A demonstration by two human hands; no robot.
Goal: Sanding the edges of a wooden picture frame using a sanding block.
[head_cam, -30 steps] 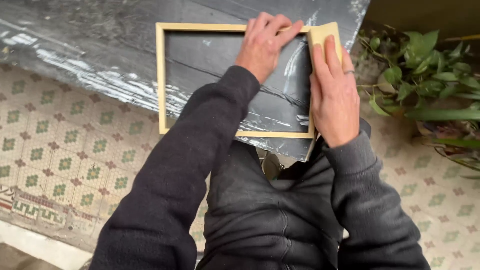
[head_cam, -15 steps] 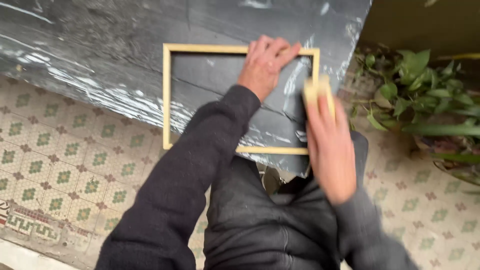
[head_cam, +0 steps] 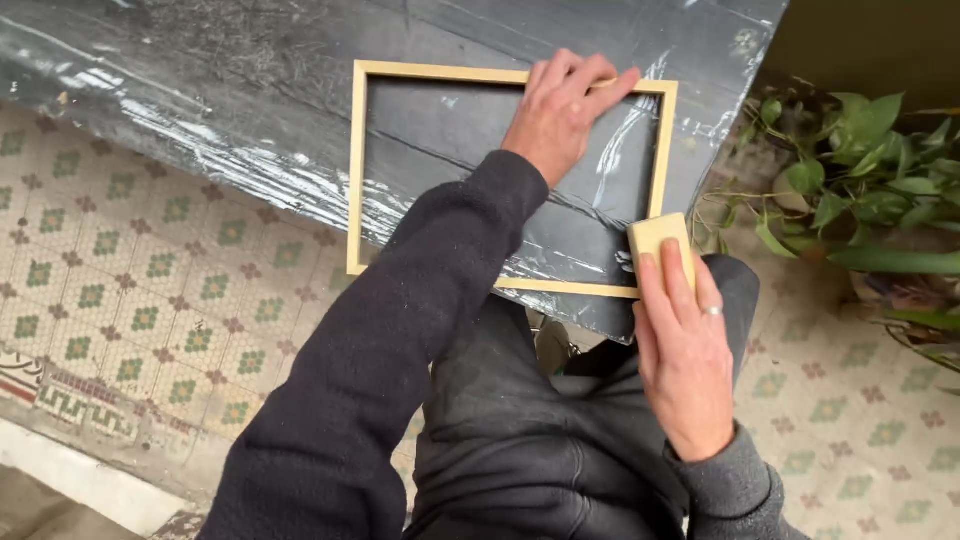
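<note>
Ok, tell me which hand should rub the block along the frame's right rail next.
Right. The right hand already presses the tan sanding block onto the wooden frame at its near right corner, while the left hand lies flat on the far rail, steadying it.

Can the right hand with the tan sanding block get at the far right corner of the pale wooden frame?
Probably yes: the right hand holds the tan sanding block on the pale wooden frame's right rail, which looks bare; the left hand presses the top rail.

Frame point(head_cam: 400, 72) lies on the table point(head_cam: 200, 80); sanding block point(head_cam: 655, 238) at its near right corner; plant point(head_cam: 860, 190) right of the table
</note>
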